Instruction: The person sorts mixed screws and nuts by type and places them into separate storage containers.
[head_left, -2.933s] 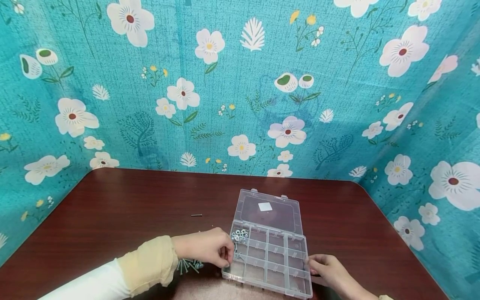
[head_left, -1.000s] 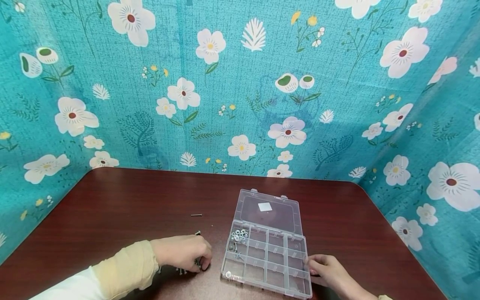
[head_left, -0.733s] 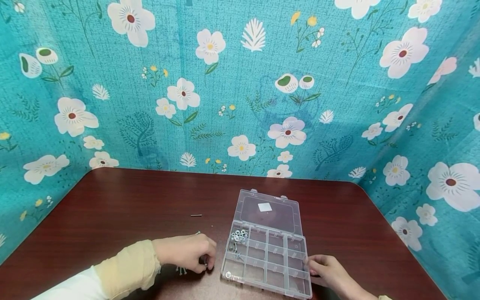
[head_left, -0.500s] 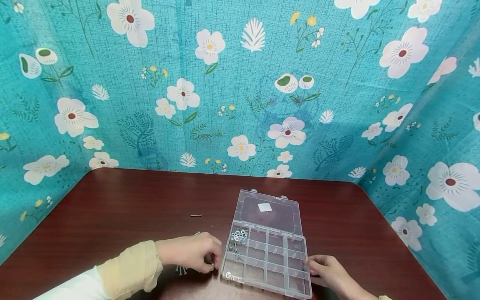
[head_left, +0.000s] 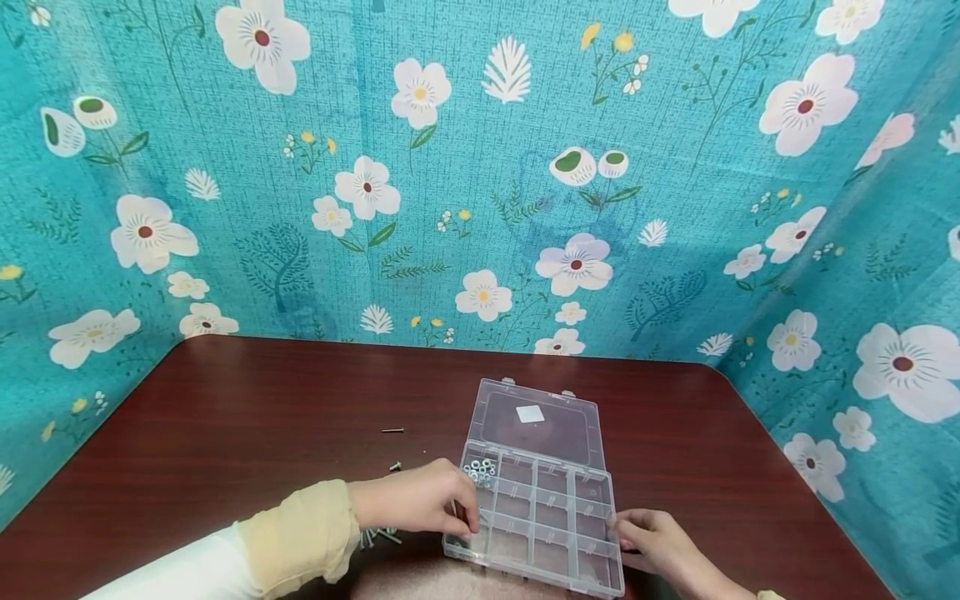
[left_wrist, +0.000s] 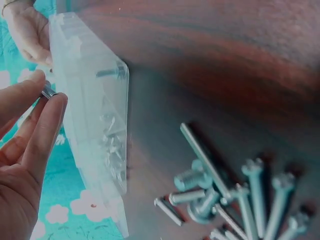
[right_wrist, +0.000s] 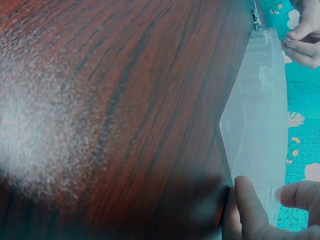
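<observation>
A clear plastic compartment box (head_left: 551, 546) lies with its lid swung back. My left hand (head_left: 420, 500) is over the box's front left compartments. Its thumb and fingertips pinch a short metal bolt (left_wrist: 48, 91), seen in the left wrist view. At the box's right side, my right hand (head_left: 656, 542) holds the edge between thumb and fingers; the right wrist view shows the thumb (right_wrist: 297, 194) at the rim. Several nuts (head_left: 480, 471) sit in the back left compartment. Left of the box, loose bolts (left_wrist: 255, 192) lie in a pile, partly hidden by my left forearm in the head view.
A lone thin screw (head_left: 392, 430) lies further back on the dark red wooden table (head_left: 285, 408). Another short bolt (head_left: 395, 467) rests just behind my left hand. A flowered turquoise cloth (head_left: 480, 183) hangs behind and beside the table.
From the box, my left hand went left to the bolt pile, then came back right over the box with the bolt. My right hand and the box have stayed in place.
</observation>
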